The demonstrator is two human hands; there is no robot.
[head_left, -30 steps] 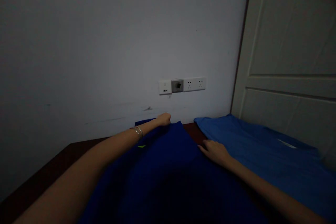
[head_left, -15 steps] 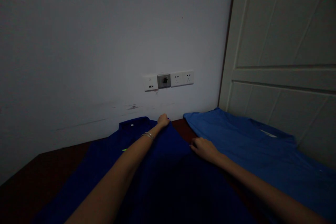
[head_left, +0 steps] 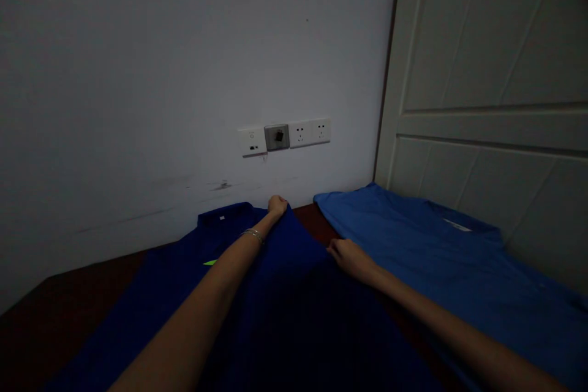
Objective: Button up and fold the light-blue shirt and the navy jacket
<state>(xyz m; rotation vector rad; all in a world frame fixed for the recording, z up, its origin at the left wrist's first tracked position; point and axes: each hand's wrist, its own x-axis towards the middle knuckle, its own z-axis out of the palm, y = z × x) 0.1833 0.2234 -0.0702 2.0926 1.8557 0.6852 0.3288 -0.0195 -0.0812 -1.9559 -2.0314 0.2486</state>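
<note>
A dark blue collared shirt (head_left: 280, 257) is spread out in front of me, its collar towards the wall and a small white label inside it. A bright green patch (head_left: 210, 262) shows on its chest beside my left forearm. At the shirt's far shoulder edge, my left hand (head_left: 277, 204) is closed on the cloth, a bracelet on its wrist. My right hand (head_left: 349, 257) pinches the shirt's right edge, nearer to me. The lower part of the shirt is lost in deep shadow.
A lighter blue shirt (head_left: 404, 245) lies flat on the right, on the same dark red surface (head_left: 316, 223). Behind stands a white wall with a row of sockets (head_left: 301, 133). A pale panelled door (head_left: 482, 122) borders the right side.
The view has turned slightly, so the scene sits a little further left. Both hands keep nearly the same places on the dark blue shirt; its right edge looks drawn straighter.
</note>
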